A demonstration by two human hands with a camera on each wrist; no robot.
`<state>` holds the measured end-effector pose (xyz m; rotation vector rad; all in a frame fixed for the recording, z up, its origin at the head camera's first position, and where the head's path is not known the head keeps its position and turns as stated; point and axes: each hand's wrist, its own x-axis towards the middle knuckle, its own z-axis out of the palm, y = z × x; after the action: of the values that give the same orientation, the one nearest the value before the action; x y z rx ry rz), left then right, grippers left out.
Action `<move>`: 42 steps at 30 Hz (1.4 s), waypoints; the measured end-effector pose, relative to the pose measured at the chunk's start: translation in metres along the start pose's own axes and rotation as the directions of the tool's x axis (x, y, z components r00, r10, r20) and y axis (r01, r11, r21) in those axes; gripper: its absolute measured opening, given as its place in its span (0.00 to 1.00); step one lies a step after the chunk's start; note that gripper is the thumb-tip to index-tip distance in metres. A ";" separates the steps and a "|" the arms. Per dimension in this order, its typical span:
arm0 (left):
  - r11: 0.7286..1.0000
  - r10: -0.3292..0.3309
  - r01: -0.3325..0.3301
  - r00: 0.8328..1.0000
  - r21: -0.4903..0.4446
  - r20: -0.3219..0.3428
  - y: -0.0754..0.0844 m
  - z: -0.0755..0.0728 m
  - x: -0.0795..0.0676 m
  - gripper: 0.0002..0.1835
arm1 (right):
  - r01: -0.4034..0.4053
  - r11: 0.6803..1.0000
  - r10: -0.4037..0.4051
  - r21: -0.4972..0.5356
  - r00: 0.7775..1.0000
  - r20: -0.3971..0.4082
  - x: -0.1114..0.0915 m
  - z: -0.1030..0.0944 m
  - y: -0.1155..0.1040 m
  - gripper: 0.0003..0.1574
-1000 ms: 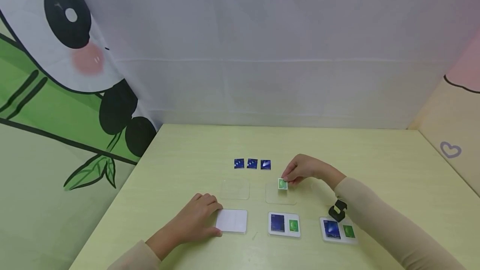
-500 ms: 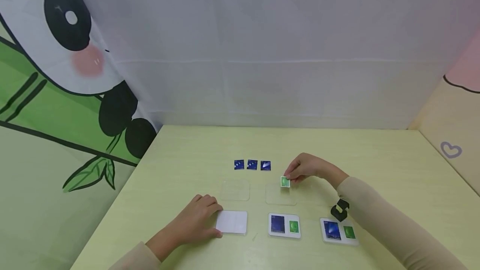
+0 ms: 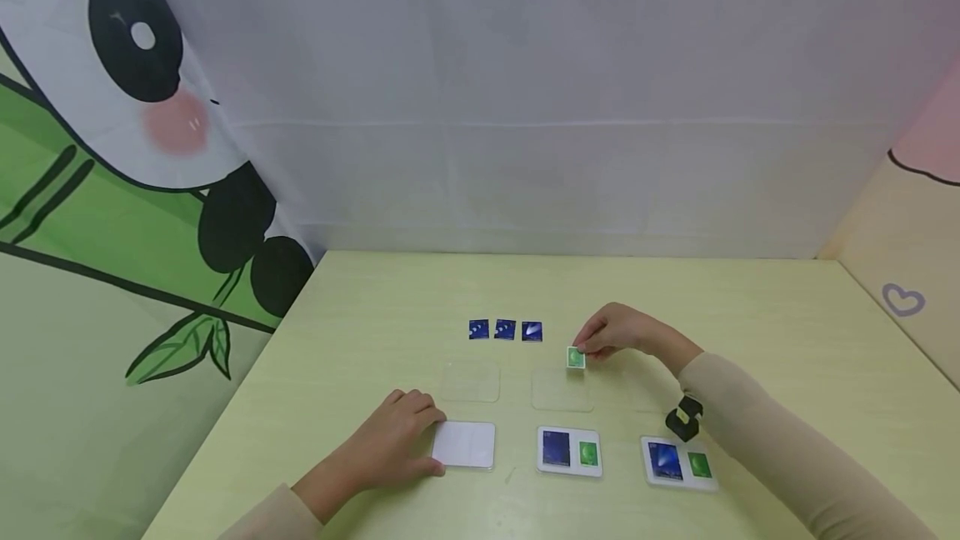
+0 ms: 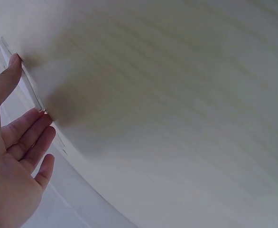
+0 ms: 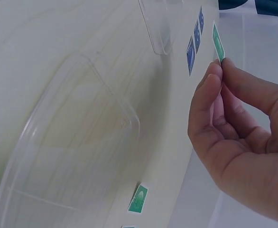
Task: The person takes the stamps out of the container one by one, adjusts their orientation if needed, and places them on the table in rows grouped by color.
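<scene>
My right hand (image 3: 618,330) pinches a small green stamp (image 3: 576,357) with a white border between thumb and fingertips, raised above the table. In the right wrist view the stamp (image 5: 218,42) stands up from the fingertips. Another green stamp (image 5: 139,198) lies on the table beside a clear lid (image 5: 134,118); the head view hides it behind the hand. My left hand (image 3: 401,437) holds a flat white case (image 3: 464,445) by its left side, thumb at the near corner and fingers at the far one. Three blue stamps (image 3: 505,329) lie in a row farther back.
Two white cases, a middle one (image 3: 569,452) and a right one (image 3: 679,464), each hold a blue and a green stamp. Clear lids lie behind the cases, a left one (image 3: 470,382) and a middle one (image 3: 561,390). A white cloth (image 3: 525,107) hangs behind the table.
My right hand has moved slightly back and to the right, carrying the green stamp off the middle clear lid's area. The left hand stays on the white case.
</scene>
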<state>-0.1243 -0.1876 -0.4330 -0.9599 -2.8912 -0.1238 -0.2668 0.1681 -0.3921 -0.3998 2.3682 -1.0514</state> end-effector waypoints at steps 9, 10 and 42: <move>1.000 0.011 -0.011 1.000 0.007 -0.020 -0.001 -0.001 0.000 0.29 | -0.011 1.000 0.011 -0.007 1.000 -0.024 0.000 -0.003 0.001 0.12; 1.000 0.013 -0.013 1.000 0.005 -0.022 -0.001 -0.002 0.000 0.29 | -0.007 1.000 0.007 -0.010 1.000 -0.024 0.000 -0.004 0.002 0.12; 1.000 -0.011 0.012 1.000 -0.018 0.015 0.000 -0.005 -0.003 0.30 | 0.053 0.998 -0.054 -0.022 0.997 -0.047 -0.009 -0.016 0.016 0.13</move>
<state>-0.1211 -0.1901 -0.4282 -0.9514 -2.9141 -0.1452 -0.2694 0.1920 -0.3918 -0.4531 2.4243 -1.0726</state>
